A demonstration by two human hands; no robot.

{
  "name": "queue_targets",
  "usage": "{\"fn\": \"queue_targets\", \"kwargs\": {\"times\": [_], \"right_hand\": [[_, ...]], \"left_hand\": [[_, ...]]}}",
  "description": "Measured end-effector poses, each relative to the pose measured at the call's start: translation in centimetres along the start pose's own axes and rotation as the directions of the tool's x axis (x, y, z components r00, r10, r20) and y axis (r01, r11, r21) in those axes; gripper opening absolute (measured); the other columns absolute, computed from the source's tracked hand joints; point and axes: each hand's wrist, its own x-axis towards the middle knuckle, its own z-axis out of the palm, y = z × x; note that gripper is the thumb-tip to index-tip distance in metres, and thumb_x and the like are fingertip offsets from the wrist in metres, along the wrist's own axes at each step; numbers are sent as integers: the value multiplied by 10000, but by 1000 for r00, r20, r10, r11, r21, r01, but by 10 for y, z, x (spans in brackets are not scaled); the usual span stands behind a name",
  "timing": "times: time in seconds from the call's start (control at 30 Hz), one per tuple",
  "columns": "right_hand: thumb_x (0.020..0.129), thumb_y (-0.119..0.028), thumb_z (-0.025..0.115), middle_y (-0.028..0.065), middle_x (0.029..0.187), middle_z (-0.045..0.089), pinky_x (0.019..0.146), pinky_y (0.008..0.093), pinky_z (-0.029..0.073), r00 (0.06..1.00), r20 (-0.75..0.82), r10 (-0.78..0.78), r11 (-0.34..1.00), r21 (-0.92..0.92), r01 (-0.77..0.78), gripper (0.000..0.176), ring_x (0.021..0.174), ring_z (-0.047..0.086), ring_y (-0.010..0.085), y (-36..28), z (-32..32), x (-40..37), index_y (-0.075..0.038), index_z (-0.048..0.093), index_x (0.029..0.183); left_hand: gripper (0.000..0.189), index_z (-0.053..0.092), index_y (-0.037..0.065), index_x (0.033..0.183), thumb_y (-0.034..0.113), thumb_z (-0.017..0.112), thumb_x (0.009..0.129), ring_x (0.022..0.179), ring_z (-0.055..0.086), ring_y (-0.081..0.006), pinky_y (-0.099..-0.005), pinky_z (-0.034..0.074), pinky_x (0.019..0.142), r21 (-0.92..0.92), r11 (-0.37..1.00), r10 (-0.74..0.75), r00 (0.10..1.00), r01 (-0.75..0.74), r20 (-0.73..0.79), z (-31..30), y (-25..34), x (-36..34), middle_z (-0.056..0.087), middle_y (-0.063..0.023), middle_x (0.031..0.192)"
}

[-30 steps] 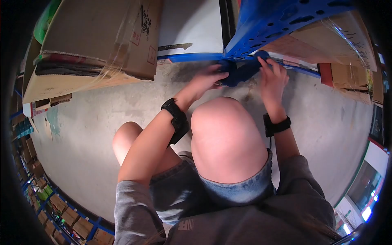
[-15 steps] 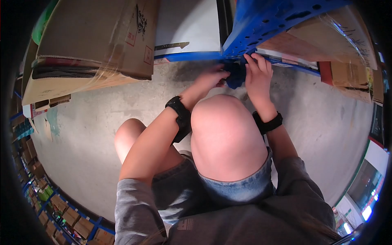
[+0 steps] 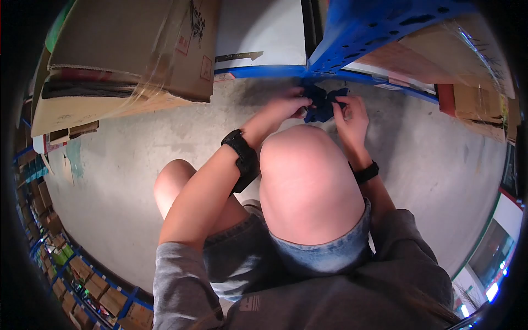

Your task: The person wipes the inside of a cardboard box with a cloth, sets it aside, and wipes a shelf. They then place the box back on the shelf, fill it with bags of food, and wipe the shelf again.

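Observation:
A crumpled dark blue cloth (image 3: 320,105) hangs between my hands, just beyond my raised knee and near the foot of a blue shelf post. It is soft and bunched; the frames do not show whether it is fabric or thin plastic. My left hand (image 3: 285,105) is closed on its left side, with fingers curled and slightly blurred. My right hand (image 3: 352,114) pinches its upper right part between thumb and fingers. Both wrists wear black bands.
A blue perforated shelf post (image 3: 368,33) rises ahead, joined to a low blue beam (image 3: 264,72). A large cardboard box (image 3: 126,44) juts out at left. More cardboard boxes (image 3: 476,102) sit at right. Grey concrete floor (image 3: 121,192) lies around me.
My right hand has come down from the shelf post's base and now pinches the cloth, spreading it to the right. My left hand has stayed nearly in place.

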Motion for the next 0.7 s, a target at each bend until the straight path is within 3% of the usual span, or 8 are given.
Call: {"fn": "queue_targets", "kwargs": {"times": [0.2,0.23,0.33,0.4,0.53,0.6,0.63,0.7], "right_hand": [[721,-63,602,84,775,538,591,271,432,964,-253,-83,981,149,123,102,639,533,182,1,15,23,-41,578,818],[719,-61,605,84,764,538,595,273,432,963,-260,-74,980,159,118,93,643,534,183,1,19,28,-39,579,806],[712,-53,611,84,736,539,604,279,431,957,-286,-54,978,178,108,69,651,537,190,-1,26,33,-31,580,770],[708,-44,612,87,723,536,605,284,431,952,-303,-50,978,180,109,55,649,536,201,1,29,32,-24,577,746],[705,-41,609,96,718,534,595,294,430,953,-256,-164,985,5,171,53,635,530,220,1,25,32,-20,568,731],[703,-42,608,101,710,531,591,298,429,946,-235,-222,975,-41,219,56,630,528,230,10,31,31,-16,564,725],[700,-43,609,99,707,534,588,296,428,956,-235,-175,984,-8,178,59,627,529,224,13,35,29,-16,564,725],[696,-46,610,97,699,538,583,293,426,970,-229,-77,994,55,92,64,622,531,211,21,44,25,-15,563,726]], "left_hand": [[508,370,14,1204,194,557,768,789,515,-108,-228,430,669,-47,998,31,998,-34,-48,1,8,-6,565,-56,928],[512,368,13,1206,193,559,766,795,513,-109,-230,432,671,-73,996,43,998,-46,-38,0,8,-5,562,-55,931],[270,519,62,1035,161,545,785,800,508,-120,-244,431,724,-92,996,14,996,-22,-88,2,11,-7,556,-32,947],[268,523,64,1027,163,553,780,797,511,-122,-246,433,727,-93,996,0,995,-10,-104,1,11,-7,555,-30,937],[318,504,58,1053,167,578,765,779,515,-124,-245,447,714,-74,997,7,995,-15,-100,0,10,-8,551,-37,915],[427,435,26,1137,159,573,755,723,506,-111,-243,459,669,-85,996,19,994,-28,-106,0,10,-9,543,-38,873],[483,400,11,1180,154,570,751,695,502,-105,-243,466,646,-91,995,23,994,-33,-108,1,10,-11,540,-38,852],[400,457,35,1118,148,566,750,652,492,-90,-238,466,629,-91,995,23,992,-35,-126,2,11,-12,541,-22,804]]}}
